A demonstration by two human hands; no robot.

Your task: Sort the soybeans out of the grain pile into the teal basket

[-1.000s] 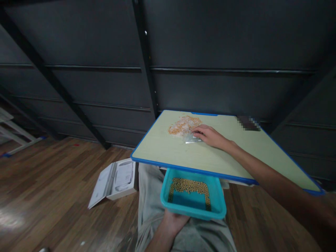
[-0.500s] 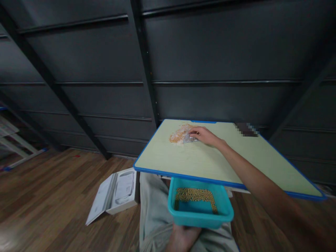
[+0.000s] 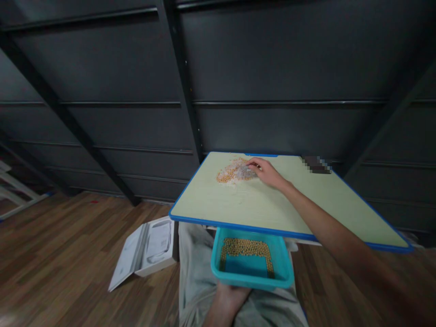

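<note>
My right hand (image 3: 267,172) reaches over the table and pinches a crumpled clear plastic bag (image 3: 244,172). Under and around the bag lies a spread of small round yellow-orange pieces (image 3: 224,177), mixed with whitish bits; I cannot tell whether they are beans or beads. Below the table edge, my left hand (image 3: 231,297) holds a turquoise plastic basin (image 3: 252,280) from its near side, with the fingers hidden beneath it. Inside the basin, small round golden pieces (image 3: 247,246) form a band along the far wall and down both sides.
The pale yellow table (image 3: 221,204) has a blue rim. A dark pixelated object (image 3: 316,165) lies at its far right. On the wooden floor to the left sits an opened white box (image 3: 158,245). A dark panelled wall (image 3: 272,68) rises behind the table.
My right hand has shifted slightly with the bag, which now looks lifted and more bunched over the pile. My left hand still holds the basin. The whole view has moved a little.
</note>
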